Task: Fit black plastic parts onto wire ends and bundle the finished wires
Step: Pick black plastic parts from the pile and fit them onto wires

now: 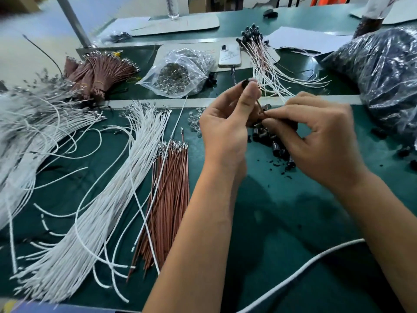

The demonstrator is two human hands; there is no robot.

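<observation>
1. black plastic parts [269, 141], small cylindrical caps, lie in a loose pile on the green table mat [282, 222]; this pile is the landmark for every place below.
2. left hand [225, 123] is raised just left of the pile, fingers curled, pinching one small black cap [244, 83] at its fingertips, with a thin brown wire [259, 105] running down from it.
3. right hand [316, 136] sits directly over the pile, thumb and forefinger pinched on the lower end of that brown wire; whether it also holds a cap i cannot tell.
4. left of the pile lies a straight bundle of brown wires with metal terminals [169, 195], and further left a fan of long white wires [108, 199] reaching to the mat's near edge.
5. behind the pile, past a pale raised strip [158, 103], rest finished white and pink wires with black caps fitted [261, 55], a white phone [229, 55] and a clear plastic bag of small metal pieces [178, 73].
6. right of the pile a large clear bag of black parts [383, 71] crowds the mat's right edge.
7. nearer than the pile the mat is bare between the forearms, with a white cable [304, 269] crossing its near corner.
</observation>
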